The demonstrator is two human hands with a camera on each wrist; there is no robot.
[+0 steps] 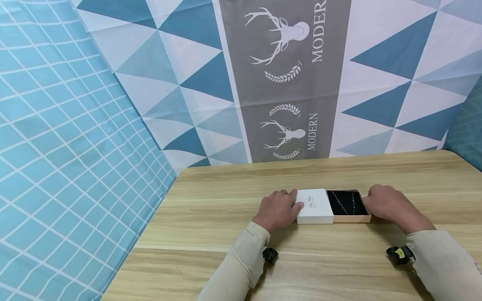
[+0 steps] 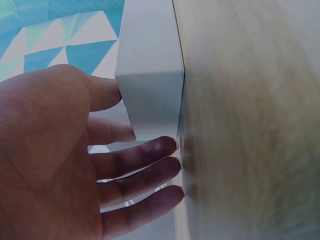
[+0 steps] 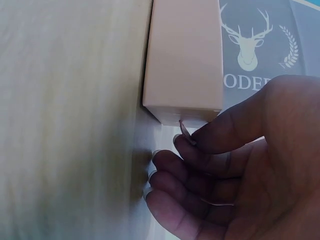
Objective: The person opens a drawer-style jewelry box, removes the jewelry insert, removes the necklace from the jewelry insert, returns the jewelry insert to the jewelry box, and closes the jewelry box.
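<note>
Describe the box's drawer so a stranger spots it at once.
On the wood-grain table, the left hand holds a white sleeve. The drawer juts from the sleeve's right side, set apart by pinkish walls and black lining bearing thin chains.

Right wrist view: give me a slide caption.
The right hand pinches a small tab at the end of a peach drawer on a wooden table.

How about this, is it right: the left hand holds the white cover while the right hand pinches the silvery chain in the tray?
No: the right hand pinches the small tab on the end of the tray, as the right wrist view shows; the silvery chain lies on the black lining. The left hand does hold the white cover.
</note>
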